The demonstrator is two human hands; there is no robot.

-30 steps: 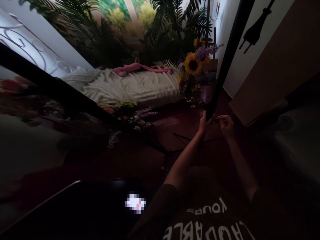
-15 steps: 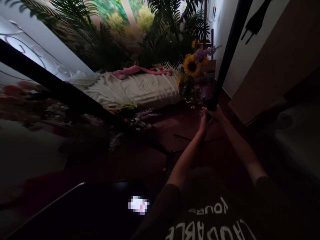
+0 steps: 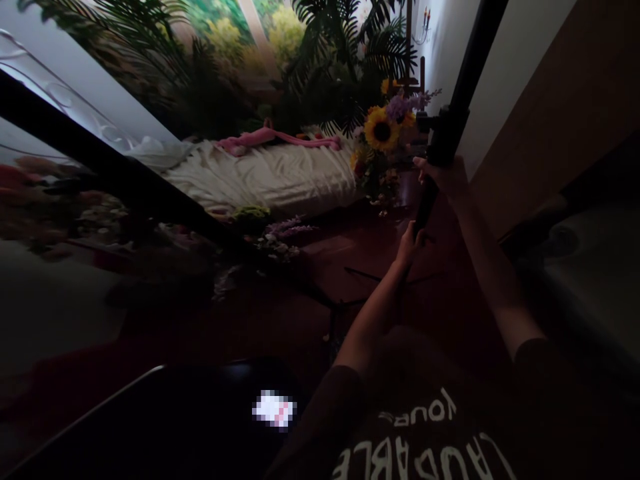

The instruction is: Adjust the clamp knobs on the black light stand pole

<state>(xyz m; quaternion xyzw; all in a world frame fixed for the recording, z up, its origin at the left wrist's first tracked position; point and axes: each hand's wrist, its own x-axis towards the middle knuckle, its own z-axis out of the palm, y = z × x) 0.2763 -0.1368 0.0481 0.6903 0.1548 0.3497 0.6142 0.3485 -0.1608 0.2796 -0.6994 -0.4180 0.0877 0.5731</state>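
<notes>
In the dim head view a black telescopic stand [image 3: 469, 83] leans up toward the top right, with a thick collar and knob [image 3: 444, 137] partway along it. My right hand [image 3: 449, 179] is closed around the pole just under that collar. Lower down, my left hand [image 3: 410, 245] wraps the thinner section of the same pole. Thin dark legs [image 3: 367, 273] spread on the floor below. The far sides of both hands are hidden, and shadow blurs the finger detail.
A second black pole [image 3: 165, 193] slants across the left. Behind it, a cream-draped platform [image 3: 280, 180] bears a pink plush toy [image 3: 255, 138]. Sunflowers [image 3: 381, 129] stand at its right end, palm fronds [image 3: 340, 60] behind. A dark, glossy surface [image 3: 150, 420] fills the lower left.
My right hand has moved up and away from my left, and the stand's collar now shows higher above it. My left hand stays near the same place, slightly lower.
</notes>
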